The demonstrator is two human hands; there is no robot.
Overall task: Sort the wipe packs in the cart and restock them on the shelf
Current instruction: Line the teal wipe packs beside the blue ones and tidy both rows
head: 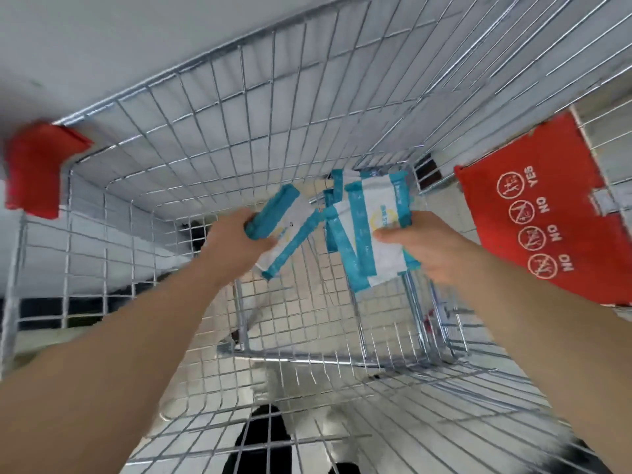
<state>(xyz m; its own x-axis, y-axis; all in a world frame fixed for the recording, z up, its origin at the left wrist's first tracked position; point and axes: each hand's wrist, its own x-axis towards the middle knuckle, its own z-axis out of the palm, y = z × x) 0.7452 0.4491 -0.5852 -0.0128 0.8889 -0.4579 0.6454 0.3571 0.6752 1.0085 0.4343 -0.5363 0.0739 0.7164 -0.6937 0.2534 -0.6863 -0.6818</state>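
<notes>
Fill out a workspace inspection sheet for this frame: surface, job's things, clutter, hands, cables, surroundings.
Surface: wire cart, seen from above.
Job's things: single wipe pack and stack of wipe packs, teal and white, both held inside the cart; shelf not in view.
Clutter: nothing seen.
Hands: left hand grips the single wipe pack; right hand holds the stack of wipe packs, thumb on top.
Cables: nothing seen.
Surroundings: red seat flap with yes/no icons at right; red corner guard at left.
</notes>
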